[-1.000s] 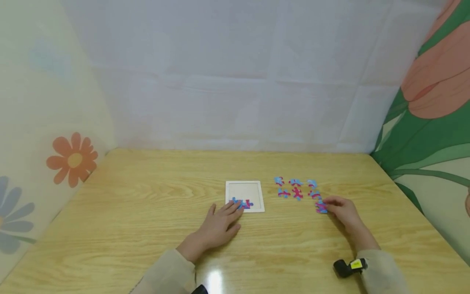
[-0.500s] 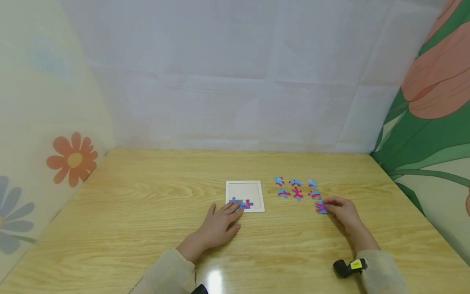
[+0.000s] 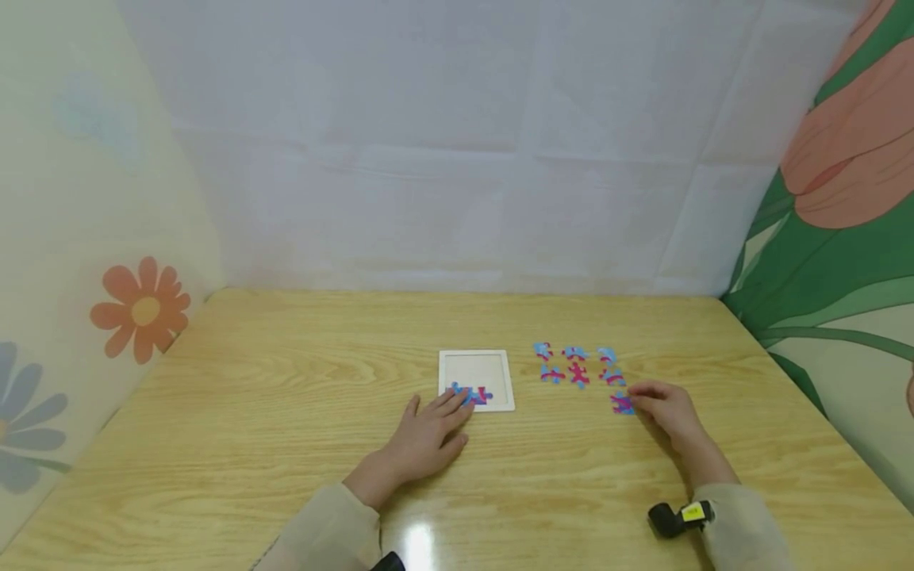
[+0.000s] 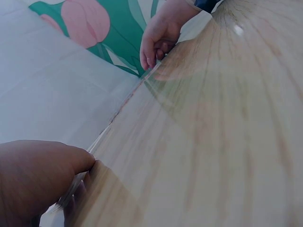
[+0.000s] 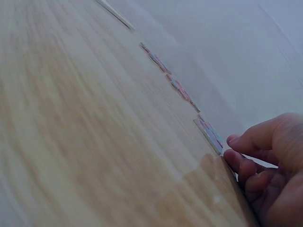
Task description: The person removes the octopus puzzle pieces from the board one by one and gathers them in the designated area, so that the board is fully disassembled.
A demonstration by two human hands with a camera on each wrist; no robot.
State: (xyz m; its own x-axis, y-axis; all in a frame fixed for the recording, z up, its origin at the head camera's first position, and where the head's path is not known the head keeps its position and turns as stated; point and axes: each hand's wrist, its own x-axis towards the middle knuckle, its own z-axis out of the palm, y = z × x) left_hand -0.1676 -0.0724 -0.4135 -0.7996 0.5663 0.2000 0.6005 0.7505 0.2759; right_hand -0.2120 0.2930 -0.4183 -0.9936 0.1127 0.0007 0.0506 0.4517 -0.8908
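A white square tray (image 3: 476, 361) lies on the wooden table (image 3: 286, 412), with joined blue-and-pink puzzle pieces (image 3: 477, 395) in its near-left corner. My left hand (image 3: 444, 411) lies flat beside the tray, its straight fingertips on those pieces. Right of the tray, several loose pieces (image 3: 574, 365) lie in two rows. One more piece (image 3: 622, 404) lies flat just below them. My right hand (image 3: 646, 401) has curled fingers and pinches that piece's right edge. The right wrist view shows the fingertips (image 5: 233, 157) against the piece (image 5: 210, 133).
White panels wall the table at the back; a flowered panel stands on the left and a tulip-patterned one on the right. A small black device (image 3: 674, 519) with a yellow tag sits at my right wrist.
The piece under my right fingertips has slid slightly left with the hand. My left hand has stayed still on the tray's pieces.
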